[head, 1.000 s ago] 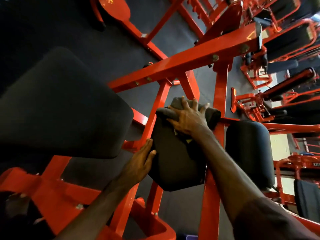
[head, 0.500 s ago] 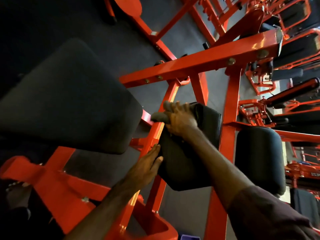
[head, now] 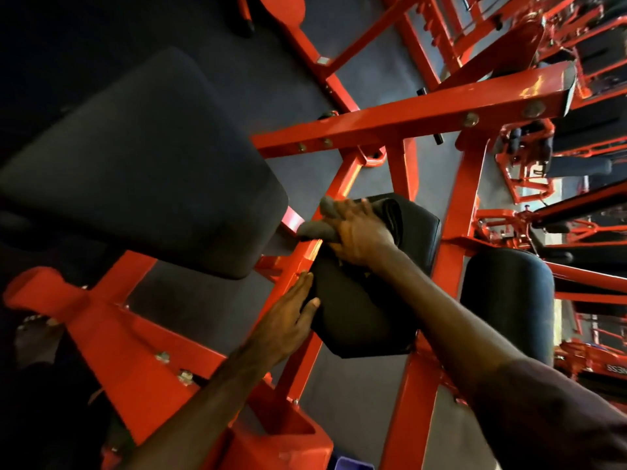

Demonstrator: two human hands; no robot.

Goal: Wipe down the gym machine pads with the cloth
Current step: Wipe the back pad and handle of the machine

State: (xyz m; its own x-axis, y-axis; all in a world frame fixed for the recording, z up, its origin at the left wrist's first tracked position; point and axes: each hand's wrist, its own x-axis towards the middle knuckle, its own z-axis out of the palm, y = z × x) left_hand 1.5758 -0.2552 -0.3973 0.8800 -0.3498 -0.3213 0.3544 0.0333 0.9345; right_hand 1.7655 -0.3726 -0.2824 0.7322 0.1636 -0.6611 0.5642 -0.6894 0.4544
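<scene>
A small black pad (head: 366,317) hangs on the orange machine frame (head: 400,120) in the middle of the view. My right hand (head: 356,232) lies over the pad's upper left edge and holds a bunched grey cloth (head: 314,228), which sticks out to the left of my fingers. My left hand (head: 291,317) rests with straight fingers against the pad's left side, next to an orange upright. A large black pad (head: 135,164) fills the left. Another rounded black pad (head: 505,300) stands on the right.
Orange bars cross all around the pads, with bolts on the lower left beam (head: 163,357). Dark rubber floor (head: 288,72) lies below. More orange machines with black pads (head: 583,157) crowd the right side.
My right hand has slid the cloth from the top of the small pad to its upper left edge. My left hand stays against the pad's left side. The view has shifted slightly.
</scene>
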